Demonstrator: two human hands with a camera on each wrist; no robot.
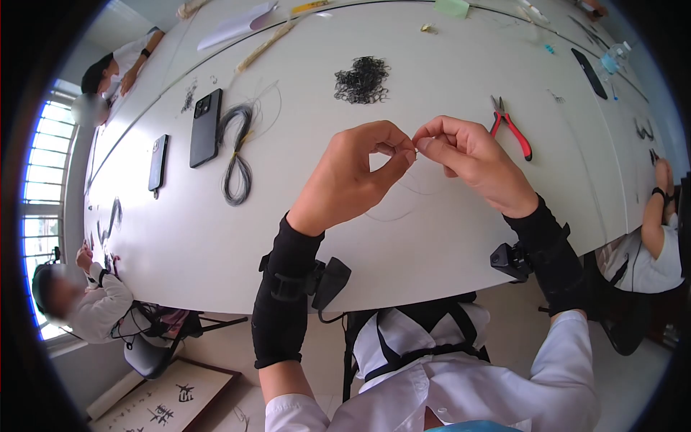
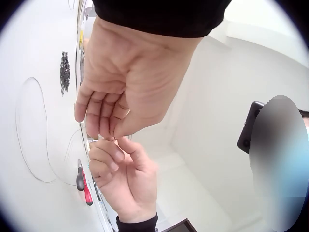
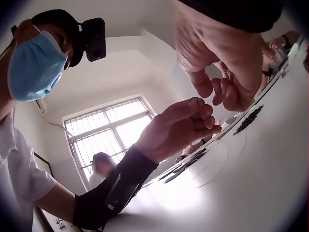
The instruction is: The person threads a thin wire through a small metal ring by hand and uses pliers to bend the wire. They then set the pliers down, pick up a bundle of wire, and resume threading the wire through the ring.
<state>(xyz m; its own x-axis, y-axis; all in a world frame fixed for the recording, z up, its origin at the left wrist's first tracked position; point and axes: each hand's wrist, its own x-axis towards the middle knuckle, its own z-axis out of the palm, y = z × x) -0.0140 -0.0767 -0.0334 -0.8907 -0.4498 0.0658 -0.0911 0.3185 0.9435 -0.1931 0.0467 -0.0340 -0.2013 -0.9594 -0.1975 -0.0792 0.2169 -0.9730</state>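
Over the white table, my left hand (image 1: 353, 173) and right hand (image 1: 471, 158) meet fingertip to fingertip. Each pinches a thin wire between thumb and fingers, and the short bit at the fingertips is mostly hidden. A loose length of the wire (image 2: 46, 121) loops below the hands in the left wrist view. Beyond the hands lies a heap of small dark curled wire pieces (image 1: 361, 81). Pliers with red handles (image 1: 520, 137) lie just past the right hand, jaws pointing away from me. To the left of my left hand is a tied coil of dark wire (image 1: 247, 183).
A large black phone (image 1: 206, 133) and a smaller phone (image 1: 158, 165) lie left of the coil. A wooden stick (image 1: 265, 46) and paper (image 1: 237, 25) lie farther back. At the far right are a black case (image 1: 589, 74) and water bottle (image 1: 615, 57). Other people sit around the table.
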